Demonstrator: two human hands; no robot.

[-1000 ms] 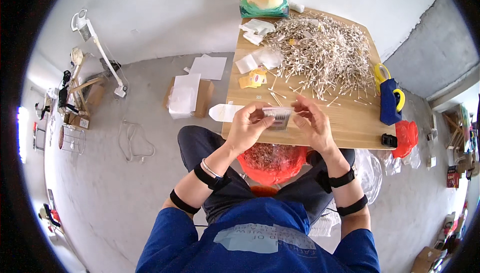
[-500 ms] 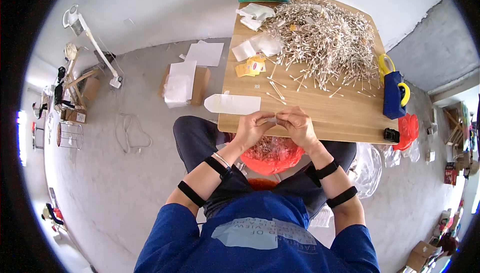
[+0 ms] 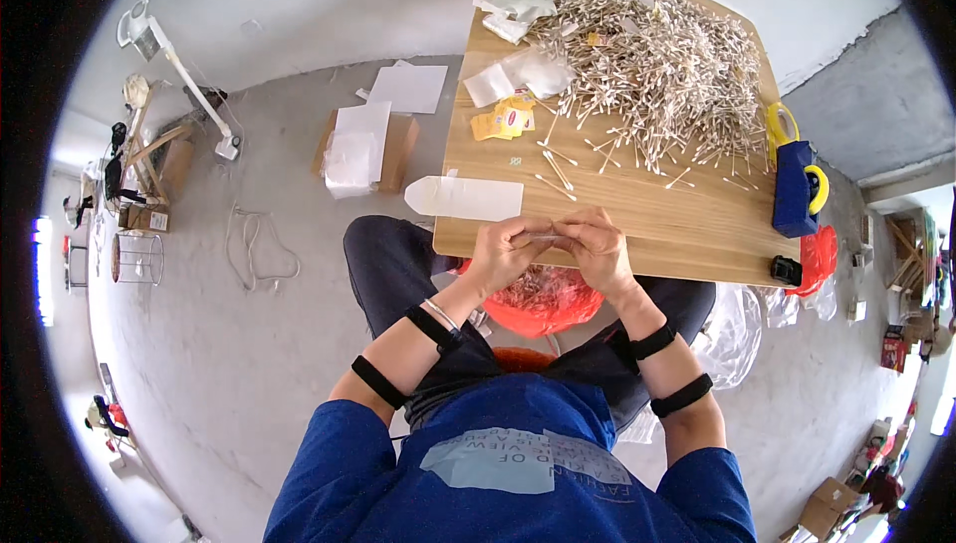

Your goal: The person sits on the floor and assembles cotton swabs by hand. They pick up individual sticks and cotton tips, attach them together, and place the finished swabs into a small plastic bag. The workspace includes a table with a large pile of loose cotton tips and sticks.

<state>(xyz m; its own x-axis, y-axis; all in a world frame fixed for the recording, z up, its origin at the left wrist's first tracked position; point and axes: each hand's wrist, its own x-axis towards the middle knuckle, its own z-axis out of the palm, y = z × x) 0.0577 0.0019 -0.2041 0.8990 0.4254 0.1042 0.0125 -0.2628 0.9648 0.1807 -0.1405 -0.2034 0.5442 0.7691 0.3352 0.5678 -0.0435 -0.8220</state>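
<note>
Both hands meet above the table's near edge, fingertips pinched together. My left hand (image 3: 503, 252) and my right hand (image 3: 600, 252) share a thin, pale piece between them, too small to make out. Left of my left hand lies a white card strip (image 3: 468, 198) with one pointed end. Beyond my hands, a few loose cotton swabs (image 3: 560, 172) rest on the wood. A large heap of cotton swabs (image 3: 667, 75) covers the far right of the table. Below my hands, a red plastic bag (image 3: 543, 312) with swabs inside sits between my knees.
Yellow printed cards (image 3: 505, 122) and clear plastic bags (image 3: 538, 70) lie on the wooden table (image 3: 677, 234). At its right edge stand a blue tape dispenser (image 3: 792, 194) with yellow rolls and a small black device (image 3: 785, 269). A cardboard box (image 3: 399, 149) bearing white sheets stands on the floor.
My hands stay together at the table edge. Their fingers have shifted slightly around the pinched piece, and its thin pale edge shows more. The whole view has tilted a little.
</note>
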